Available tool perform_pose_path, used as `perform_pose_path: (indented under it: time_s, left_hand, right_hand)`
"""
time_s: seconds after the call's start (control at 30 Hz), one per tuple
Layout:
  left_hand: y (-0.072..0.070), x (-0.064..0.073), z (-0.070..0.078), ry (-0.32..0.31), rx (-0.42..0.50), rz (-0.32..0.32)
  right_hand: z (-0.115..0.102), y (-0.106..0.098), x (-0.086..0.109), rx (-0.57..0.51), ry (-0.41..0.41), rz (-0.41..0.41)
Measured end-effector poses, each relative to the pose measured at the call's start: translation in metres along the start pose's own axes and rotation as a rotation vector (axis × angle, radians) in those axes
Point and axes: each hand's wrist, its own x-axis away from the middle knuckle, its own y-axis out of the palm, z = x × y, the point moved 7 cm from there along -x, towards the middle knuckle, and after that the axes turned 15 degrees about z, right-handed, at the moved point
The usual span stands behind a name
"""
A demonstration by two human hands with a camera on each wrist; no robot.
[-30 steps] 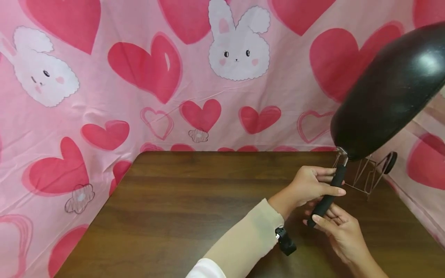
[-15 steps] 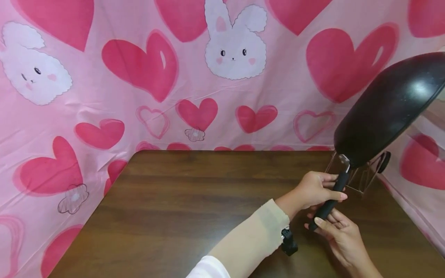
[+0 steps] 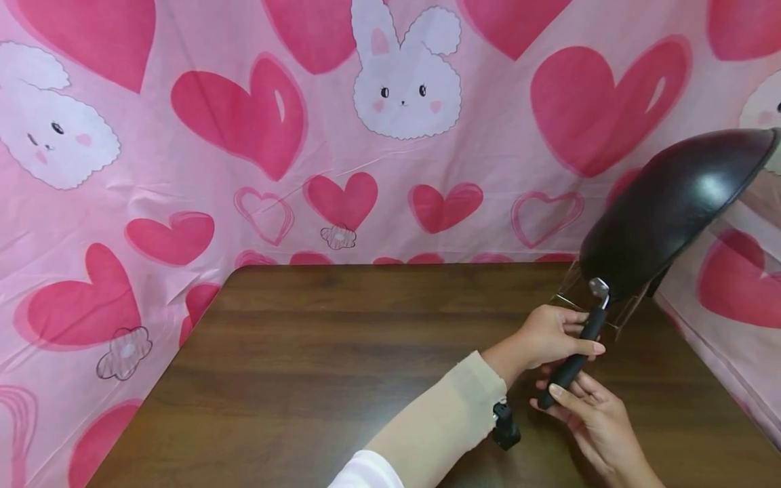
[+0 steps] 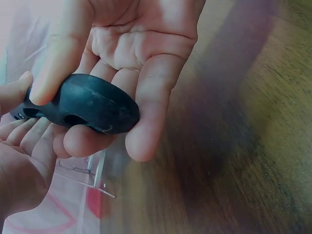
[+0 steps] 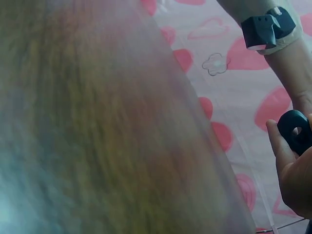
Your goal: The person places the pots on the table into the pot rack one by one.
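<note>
A black wok (image 3: 659, 203) hangs tilted at the right of the head view, its rounded underside toward me and its inside hidden. My left hand (image 3: 552, 335) holds the upper part of its black handle (image 3: 570, 369), thumb in front and fingers behind. Farther down, my right hand (image 3: 601, 420) pinches the handle's end between thumb and fingers. The handle's end (image 4: 105, 107) shows up close in the left wrist view; the right wrist view shows a hole through its tip (image 5: 291, 124). Behind the wok is a thin wire rack (image 3: 564, 298), partly covered; whether they touch, I cannot tell.
A dark brown wooden table (image 3: 342, 346) lies beneath both hands. Pink cloth (image 3: 390, 159) with hearts and rabbits hangs behind it and along its sides. A small black camera (image 3: 505, 425) is strapped at my left wrist.
The wok has come down, and more of its upper rim shows in the head view. Both hands keep their hold on the handle. The wok now covers more of the wire rack.
</note>
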Motion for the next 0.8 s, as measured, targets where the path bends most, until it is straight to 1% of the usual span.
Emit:
perform_pose_path:
  time_s: [0.1,0.17,0.23,0.3,0.4,0.5,0.57,0.63,0.73,0.8]
  left_hand:
    - [0.000,0.000,-0.004,-0.013,-0.012,0.001]
    - [0.001,0.001,-0.008,-0.041,-0.009,0.005]
    - [0.001,0.002,-0.013,-0.076,0.018,0.009]
    - [0.001,0.001,-0.017,-0.099,0.033,0.013]
    - [0.000,0.000,-0.018,-0.097,0.035,0.008]
    - [-0.002,-0.001,-0.017,-0.079,0.008,-0.003]
    - [-0.003,-0.001,-0.017,-0.083,0.005,-0.009]
    - [-0.006,-0.001,-0.015,-0.082,-0.001,-0.011]
    - [-0.010,-0.002,-0.013,-0.074,-0.019,-0.002]
    - [-0.012,-0.002,-0.013,-0.062,-0.048,0.009]
  right_hand:
    - [0.003,0.001,0.003,-0.016,0.035,-0.005]
    - [0.006,0.001,0.005,-0.029,0.067,-0.006]
    - [0.008,0.001,0.007,-0.033,0.088,-0.006]
    - [0.009,0.001,0.008,-0.034,0.103,-0.005]
    - [0.009,0.003,0.008,-0.021,0.102,0.001]
    - [0.009,0.005,0.008,0.000,0.093,0.004]
    - [0.008,0.006,0.008,0.034,0.082,0.006]
    - [0.005,0.006,0.007,0.106,0.059,0.024]
    - [0.003,0.004,0.005,0.219,0.040,0.069]
    - [0.002,0.002,0.004,0.283,0.043,0.100]
